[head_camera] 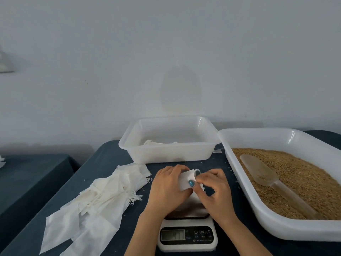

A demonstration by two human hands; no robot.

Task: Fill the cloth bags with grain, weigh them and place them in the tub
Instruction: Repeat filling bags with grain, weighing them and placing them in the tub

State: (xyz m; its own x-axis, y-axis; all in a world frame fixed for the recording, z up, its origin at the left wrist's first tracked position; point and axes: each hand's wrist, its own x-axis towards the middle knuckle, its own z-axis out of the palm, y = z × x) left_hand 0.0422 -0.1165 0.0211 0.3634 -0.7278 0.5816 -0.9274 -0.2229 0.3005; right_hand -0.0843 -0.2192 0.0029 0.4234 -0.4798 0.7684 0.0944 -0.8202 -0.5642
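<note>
A small white cloth bag (186,179) is held above the kitchen scale (187,235) between both hands. My left hand (166,189) grips its left side, thumb on the cloth. My right hand (212,189) pinches its right edge near the drawstring. A pile of flat empty cloth bags (92,204) lies to the left on the dark table. The grain tub (276,137) at right holds brown grain (304,176) and a clear plastic scoop (262,174). Behind the scale stands a white tub (169,152) with some white cloth inside.
The scale's display (172,235) shows faint digits I cannot read. A plain wall rises right behind the tubs. A second dark-covered table (27,178) stands at the left, separated by a gap.
</note>
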